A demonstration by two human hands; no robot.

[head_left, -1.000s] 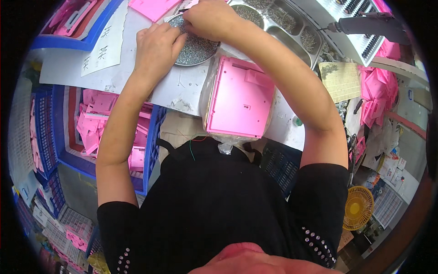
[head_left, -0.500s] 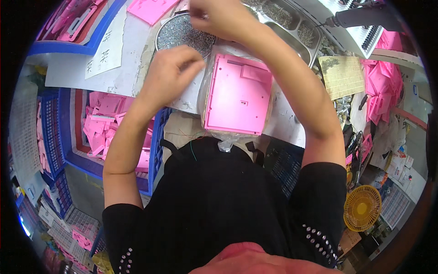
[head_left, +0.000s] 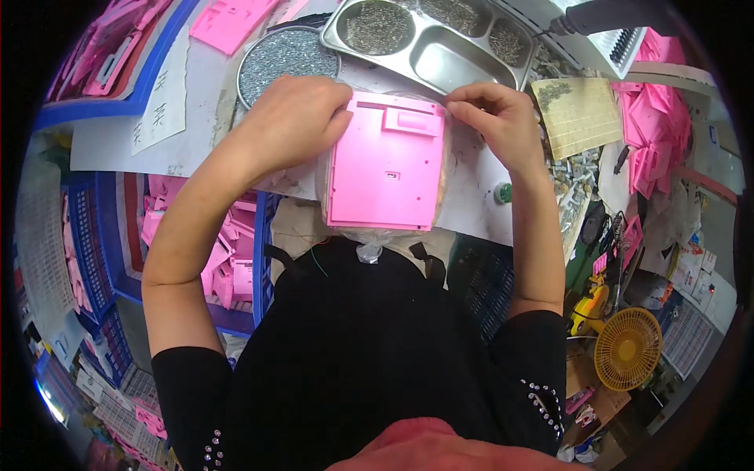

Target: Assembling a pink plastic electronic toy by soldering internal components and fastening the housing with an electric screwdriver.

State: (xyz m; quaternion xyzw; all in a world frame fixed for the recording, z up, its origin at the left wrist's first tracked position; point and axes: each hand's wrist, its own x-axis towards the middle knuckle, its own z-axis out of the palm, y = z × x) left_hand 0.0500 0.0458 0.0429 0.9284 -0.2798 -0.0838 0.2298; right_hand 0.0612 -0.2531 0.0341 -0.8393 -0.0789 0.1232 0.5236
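A flat pink plastic panel (head_left: 385,169) lies on a plastic-wrapped pad at the front edge of the table, with a raised box and a slot along its far side. My left hand (head_left: 294,118) is at its far left corner, fingers curled and pinched together; what they hold, if anything, is hidden. At the far right corner my right hand (head_left: 503,122) has thumb and forefinger closed in a pinch, its tips beside the panel's edge. Anything between them is too small to make out.
Behind my left hand stands a round tray (head_left: 287,63) of small metal screws. A steel compartment tray (head_left: 455,59) holds more small metal pieces. A dark powered screwdriver (head_left: 601,17) hangs at the far right. Blue crates (head_left: 263,259) of pink parts stand left; a yellow fan (head_left: 628,349) is right.
My right hand has come back from over the screw tray to the panel's far right corner. My left hand has moved onto the far left corner. The view has shifted slightly.
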